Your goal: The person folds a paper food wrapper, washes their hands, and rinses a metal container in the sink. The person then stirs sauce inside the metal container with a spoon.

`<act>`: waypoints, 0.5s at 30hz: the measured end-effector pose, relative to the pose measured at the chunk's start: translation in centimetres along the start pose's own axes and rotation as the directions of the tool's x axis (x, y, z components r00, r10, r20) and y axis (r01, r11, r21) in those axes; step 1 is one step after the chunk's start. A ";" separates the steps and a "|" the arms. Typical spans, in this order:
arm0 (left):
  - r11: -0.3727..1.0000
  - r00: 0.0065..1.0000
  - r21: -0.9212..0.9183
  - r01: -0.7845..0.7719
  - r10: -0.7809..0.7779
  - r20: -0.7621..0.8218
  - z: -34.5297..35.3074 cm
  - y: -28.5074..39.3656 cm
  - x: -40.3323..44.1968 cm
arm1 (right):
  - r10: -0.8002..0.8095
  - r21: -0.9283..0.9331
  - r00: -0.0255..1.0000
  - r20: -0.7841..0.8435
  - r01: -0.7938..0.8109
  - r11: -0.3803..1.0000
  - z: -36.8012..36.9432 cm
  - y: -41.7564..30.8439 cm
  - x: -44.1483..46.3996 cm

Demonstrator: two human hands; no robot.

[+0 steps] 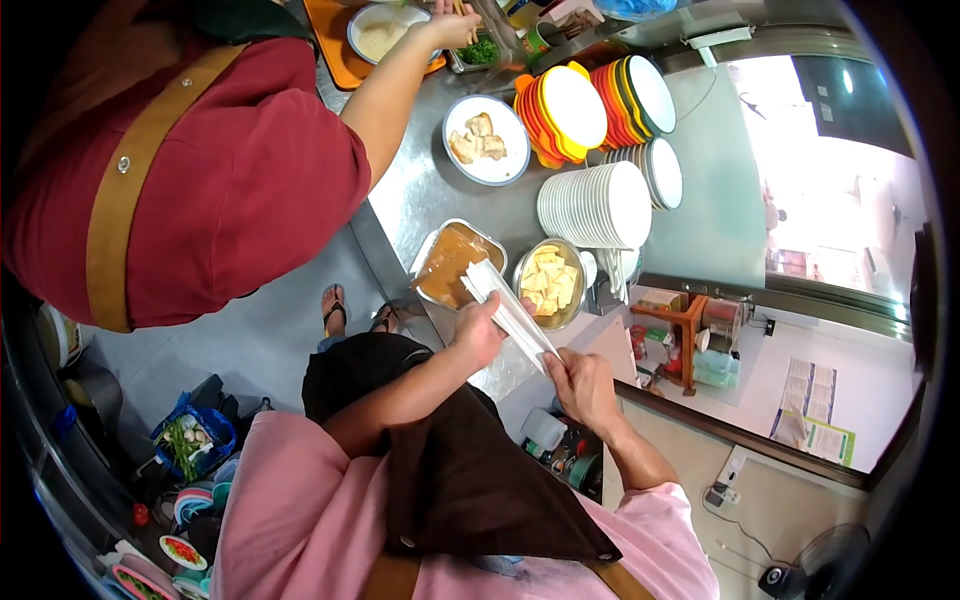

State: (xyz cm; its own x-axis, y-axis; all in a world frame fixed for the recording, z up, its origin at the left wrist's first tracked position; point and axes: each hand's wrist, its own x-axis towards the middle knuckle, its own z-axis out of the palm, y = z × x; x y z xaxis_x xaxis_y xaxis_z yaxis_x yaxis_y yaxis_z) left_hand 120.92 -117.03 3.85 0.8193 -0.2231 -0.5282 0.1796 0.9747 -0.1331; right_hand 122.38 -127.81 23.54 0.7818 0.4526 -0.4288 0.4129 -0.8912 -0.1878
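My left hand (480,332) and my right hand (585,388) both grip a long white folded strip (515,315), thin and slightly see-through at its edges; whether it is plastic or paper I cannot tell. The left fingers close around its near side, while the right pinches its lower end. Beyond its upper end sits a rectangular tray of brown sauce (452,255). Just right of the strip is a metal bowl (573,312) with pale yellow cut pieces (550,280). Further up the counter stands a white bowl (487,182) holding browned pieces of food (478,140).
Stacked white plates (595,205) and orange and yellow bowls (562,112) line the counter's right side. At left, a co-worker in a red shirt (230,190) reaches over a bowl (385,35) on an orange tray (340,70). Blue-bagged vegetables (190,440) lie on the floor.
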 end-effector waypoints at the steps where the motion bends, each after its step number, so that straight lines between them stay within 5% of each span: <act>1: 1.000 1.000 0.002 -0.018 0.018 -0.004 -0.3 0.2 0.2 | 0.003 0.002 1.000 0.006 -0.003 1.000 -0.2 -0.1 -0.1; 15: 0.998 0.994 -0.065 -0.022 0.015 -0.105 -0.1 2.0 1.1 | 0.077 0.133 0.997 0.013 -0.078 0.988 -1.4 -1.3 -0.4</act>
State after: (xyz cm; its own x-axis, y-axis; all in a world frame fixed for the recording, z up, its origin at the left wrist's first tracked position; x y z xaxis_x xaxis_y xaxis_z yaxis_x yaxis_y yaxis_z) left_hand 122.09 -115.34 2.90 0.7602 -0.2088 -0.6152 0.1260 0.9764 -0.1757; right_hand 122.16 -126.80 25.25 0.8049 0.3827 -0.4535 0.2854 -0.9197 -0.2695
